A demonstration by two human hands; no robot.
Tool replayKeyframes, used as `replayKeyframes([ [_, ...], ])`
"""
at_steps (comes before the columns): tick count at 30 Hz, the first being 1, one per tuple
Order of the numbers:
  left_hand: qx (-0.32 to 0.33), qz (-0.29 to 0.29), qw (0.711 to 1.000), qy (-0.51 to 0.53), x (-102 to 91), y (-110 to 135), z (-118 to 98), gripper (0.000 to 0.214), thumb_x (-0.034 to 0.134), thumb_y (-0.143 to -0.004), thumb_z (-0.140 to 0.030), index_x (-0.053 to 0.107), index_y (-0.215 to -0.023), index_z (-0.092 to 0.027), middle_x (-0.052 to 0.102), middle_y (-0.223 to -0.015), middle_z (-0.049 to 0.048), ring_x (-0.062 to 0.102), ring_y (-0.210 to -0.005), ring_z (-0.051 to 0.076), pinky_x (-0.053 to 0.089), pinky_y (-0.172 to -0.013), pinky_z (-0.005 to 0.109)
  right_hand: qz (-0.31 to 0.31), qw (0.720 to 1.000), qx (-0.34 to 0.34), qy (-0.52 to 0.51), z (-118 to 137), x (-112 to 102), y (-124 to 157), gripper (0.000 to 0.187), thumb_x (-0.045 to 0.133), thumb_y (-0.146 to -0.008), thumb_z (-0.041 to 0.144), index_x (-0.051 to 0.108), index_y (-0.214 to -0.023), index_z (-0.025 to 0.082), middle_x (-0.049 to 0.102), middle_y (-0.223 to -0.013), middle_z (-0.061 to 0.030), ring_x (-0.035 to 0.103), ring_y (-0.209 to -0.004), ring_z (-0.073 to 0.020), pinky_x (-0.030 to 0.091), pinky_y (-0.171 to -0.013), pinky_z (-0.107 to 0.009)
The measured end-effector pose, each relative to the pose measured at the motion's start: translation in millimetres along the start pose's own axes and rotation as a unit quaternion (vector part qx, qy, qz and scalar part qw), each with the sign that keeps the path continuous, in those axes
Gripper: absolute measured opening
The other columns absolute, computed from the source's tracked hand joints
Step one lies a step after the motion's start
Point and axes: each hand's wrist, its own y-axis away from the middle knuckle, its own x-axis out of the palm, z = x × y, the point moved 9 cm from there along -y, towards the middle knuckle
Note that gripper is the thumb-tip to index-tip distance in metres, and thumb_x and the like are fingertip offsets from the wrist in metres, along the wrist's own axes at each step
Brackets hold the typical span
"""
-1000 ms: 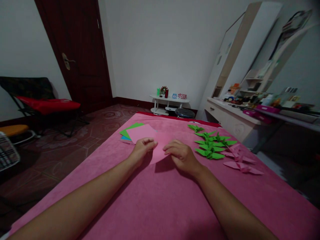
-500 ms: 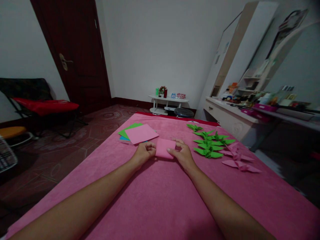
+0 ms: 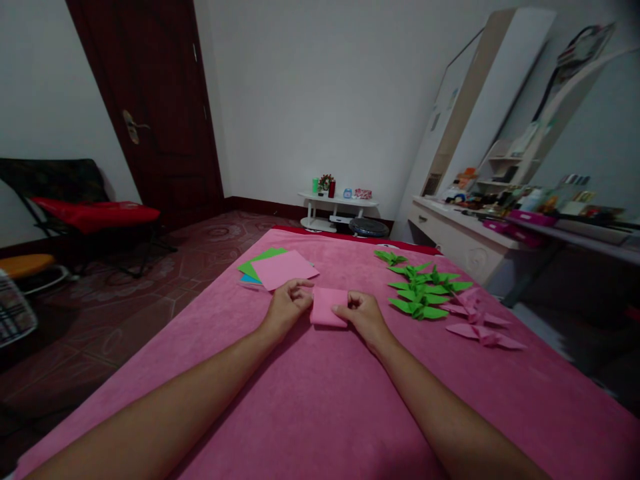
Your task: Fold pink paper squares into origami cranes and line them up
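A small folded square of pink origami paper [image 3: 329, 308] is between my two hands, just above or on the pink cloth [image 3: 320, 400]; I cannot tell which. My right hand [image 3: 366, 317] pinches its right edge, the thumb lying on top. At the left edge, my left hand [image 3: 289, 307] has its thumb and fingertips closed on the paper's side. Beyond my left hand lies a stack of square sheets, with a pink sheet [image 3: 284, 269] on top and a green sheet [image 3: 249, 268] and a blue sheet [image 3: 249, 279] showing underneath.
Several green paper cranes [image 3: 419, 307] stand to the right, with pink paper cranes [image 3: 486, 335] beside them near the cloth's right side. A cluttered dressing table [image 3: 450, 227] is at the right. A chair with a red seat [image 3: 95, 213] stands on the left.
The folded pink paper has come slightly nearer to me, and its near edge sits lower. My left fingers have lifted and straightened a little; my right fingers have curled in.
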Motion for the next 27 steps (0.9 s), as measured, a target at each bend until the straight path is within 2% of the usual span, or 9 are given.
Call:
replayKeyframes([
  [4, 0.01, 0.001, 1.0, -0.014, -1.6, -1, 0, 0.038, 0.065, -0.062, -0.02, 0.052, -0.097, -0.014, 0.053, -0.059, -0.0051, 0.047, -0.048, 0.006, 0.035, -0.047, 0.017, 0.02, 1.0, -0.003, -0.015, 2, 5, 2, 0.014, 0.069, -0.057, 0.022, 0.064, -0.066, 0.012, 0.058, -0.058, 0.0015, 0.047, -0.051, -0.0104, 0.037, -0.051, -0.023],
  [9, 0.009, 0.009, 1.0, -0.026, 0.7, -1, -1, 0.041, 0.065, -0.057, -0.015, 0.053, -0.096, -0.012, 0.053, -0.063, -0.0046, 0.046, -0.048, 0.005, 0.032, -0.046, 0.016, 0.027, 0.999, -0.011, -0.022, 7, 6, 2, 0.019, 0.073, -0.055, 0.026, 0.066, -0.067, 0.013, 0.061, -0.061, 0.0, 0.051, -0.054, -0.0124, 0.041, -0.054, -0.025],
  [12, 0.025, -0.004, 0.999, -0.036, -2.1, -2, -3, 0.035, 0.059, -0.058, -0.011, 0.053, -0.092, -0.013, 0.051, -0.061, -0.0055, 0.043, -0.047, 0.004, 0.031, -0.045, 0.015, 0.063, 0.997, -0.02, -0.037, 11, 12, 3, 0.024, 0.072, -0.058, 0.029, 0.068, -0.076, 0.013, 0.065, -0.07, -0.0027, 0.055, -0.062, -0.015, 0.044, -0.06, -0.027],
  [16, 0.048, -0.013, 0.998, -0.029, -4.7, -3, -7, 0.028, 0.061, -0.057, -0.01, 0.054, -0.084, -0.015, 0.054, -0.065, -0.004, 0.046, -0.05, 0.006, 0.033, -0.046, 0.016, 0.086, 0.993, -0.077, -0.019, 24, 16, 5, 0.023, 0.067, -0.066, 0.031, 0.071, -0.081, 0.014, 0.065, -0.086, -0.0062, 0.057, -0.08, -0.0186, 0.045, -0.073, -0.031],
  [19, 0.012, -0.014, 1.0, -0.009, -3.5, -2, -1, 0.019, 0.065, -0.06, -0.019, 0.059, -0.077, -0.013, 0.058, -0.066, -0.0012, 0.05, -0.053, 0.008, 0.037, -0.048, 0.018, 0.068, 0.992, -0.102, -0.004, 29, 13, 6, 0.021, 0.068, -0.065, 0.029, 0.071, -0.079, 0.014, 0.063, -0.092, -0.0078, 0.057, -0.085, -0.0199, 0.044, -0.075, -0.032],
  [21, -0.029, -0.009, 0.999, 0.01, -0.8, 0, 5, 0.019, 0.067, -0.062, -0.025, 0.062, -0.076, -0.012, 0.061, -0.064, 0.0003, 0.05, -0.051, 0.008, 0.037, -0.048, 0.019, 0.041, 0.995, -0.092, -0.008, 25, 8, 4, 0.021, 0.068, -0.065, 0.029, 0.07, -0.078, 0.013, 0.063, -0.088, -0.0074, 0.057, -0.081, -0.0192, 0.045, -0.071, -0.031],
  [23, -0.047, 0.004, 0.999, 0.024, 2.9, 3, 5, 0.024, 0.068, -0.064, -0.029, 0.065, -0.081, -0.012, 0.063, -0.065, 0.0015, 0.051, -0.051, 0.008, 0.038, -0.049, 0.019, 0.008, 0.997, -0.071, -0.012, 18, 1, 2, 0.021, 0.067, -0.066, 0.031, 0.069, -0.076, 0.012, 0.063, -0.077, -0.0054, 0.055, -0.071, -0.0174, 0.044, -0.065, -0.029],
  [27, -0.034, 0.039, 0.998, 0.019, 9.8, 6, -3, 0.041, 0.063, -0.072, -0.039, 0.064, -0.103, -0.013, 0.065, -0.073, 0.0046, 0.054, -0.053, 0.009, 0.042, -0.049, 0.02, -0.06, 0.996, -0.064, 0.015, 10, -15, -2, 0.024, 0.068, -0.064, 0.036, 0.062, -0.065, 0.013, 0.053, -0.058, 0.0006, 0.045, -0.056, -0.0123, 0.038, -0.053, -0.024],
])
